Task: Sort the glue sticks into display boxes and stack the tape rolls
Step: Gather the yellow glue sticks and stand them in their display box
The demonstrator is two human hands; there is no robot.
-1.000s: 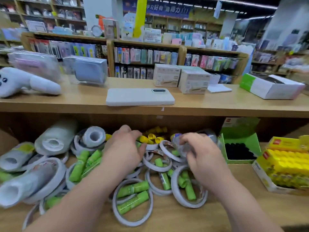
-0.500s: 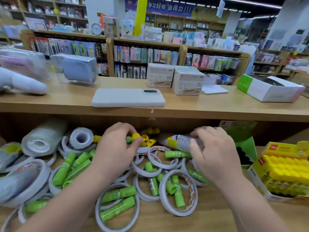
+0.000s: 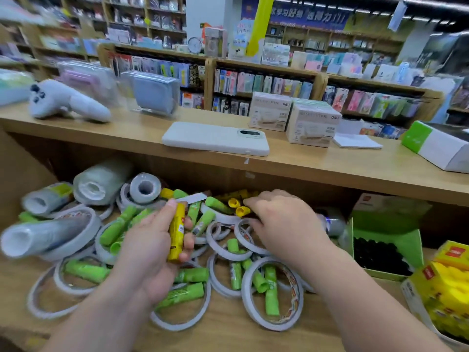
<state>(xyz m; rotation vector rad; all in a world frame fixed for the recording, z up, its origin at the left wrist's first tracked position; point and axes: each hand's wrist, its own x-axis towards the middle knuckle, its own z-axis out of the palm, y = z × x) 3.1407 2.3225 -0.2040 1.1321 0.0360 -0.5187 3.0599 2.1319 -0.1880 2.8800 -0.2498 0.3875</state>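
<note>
A heap of green glue sticks point(image 3: 85, 271) and thin white tape rolls point(image 3: 272, 293) lies on the lower shelf. My left hand point(image 3: 149, 247) holds a yellow glue stick point(image 3: 176, 232) upright, fingers and thumb curled round it. My right hand point(image 3: 284, 229) reaches palm down into the back of the heap, its fingertips at several yellow glue sticks point(image 3: 239, 208); what its fingers grasp is hidden. A green display box point(image 3: 385, 247) with dark slots stands at the right. Beside it, a yellow display box point(image 3: 444, 290) holds yellow sticks.
Thick wrapped tape rolls point(image 3: 101, 181) lie at the left and back of the shelf. On the counter above sit a white phone point(image 3: 215, 138), a plush toy point(image 3: 66, 101), cartons point(image 3: 312, 125) and a green-white box point(image 3: 436, 146). Its edge overhangs the shelf.
My left hand has lifted a yellow glue stick out of the heap and turned it upright. My right hand has let go of the wrapped roll and moved left to the yellow sticks.
</note>
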